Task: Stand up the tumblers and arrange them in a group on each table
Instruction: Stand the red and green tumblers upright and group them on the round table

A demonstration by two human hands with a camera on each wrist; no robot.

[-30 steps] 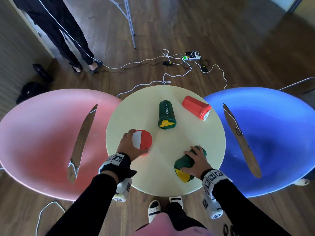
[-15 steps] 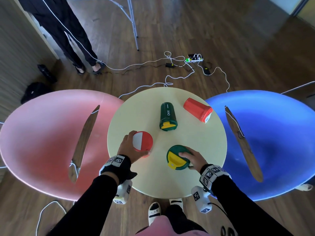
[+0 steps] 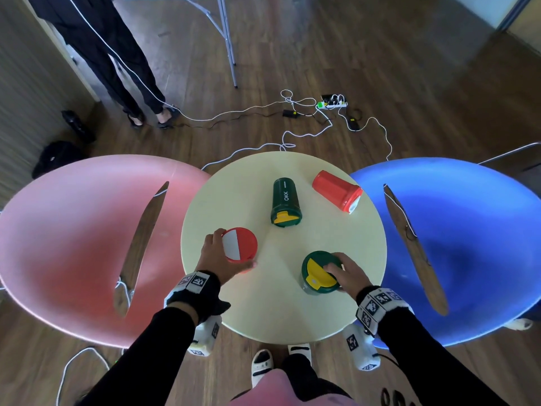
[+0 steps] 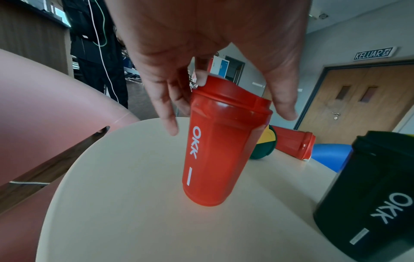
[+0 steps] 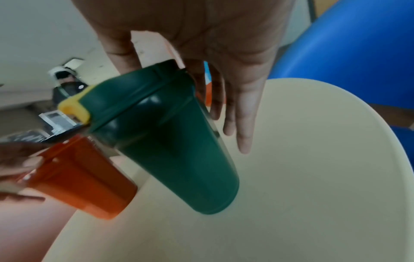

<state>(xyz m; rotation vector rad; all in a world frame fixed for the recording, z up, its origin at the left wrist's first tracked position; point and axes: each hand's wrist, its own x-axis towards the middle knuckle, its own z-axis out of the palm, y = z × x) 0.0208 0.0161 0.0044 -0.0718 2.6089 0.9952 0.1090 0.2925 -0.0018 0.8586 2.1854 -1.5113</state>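
Four tumblers are on the round yellow table (image 3: 281,312). A red tumbler (image 3: 240,244) (image 4: 215,159) with a red-and-white lid stands upright at the left; my left hand (image 3: 215,254) holds it round the lid rim. A green tumbler (image 3: 320,272) (image 5: 174,141) with a yellow lid stands upright at the near right; my right hand (image 3: 344,272) grips its lid from the right side. A second green tumbler (image 3: 285,203) lies on its side in the middle. A second red tumbler (image 3: 336,190) lies on its side at the far right edge.
A pink table (image 3: 73,244) adjoins on the left and a blue table (image 3: 468,230) on the right. White cables and a power strip (image 3: 332,104) lie on the wooden floor beyond. A person's legs (image 3: 126,68) stand at the back left.
My right hand has tipped the near green tumbler from lying on its side to upright. My left hand has stayed on the upright red tumbler.
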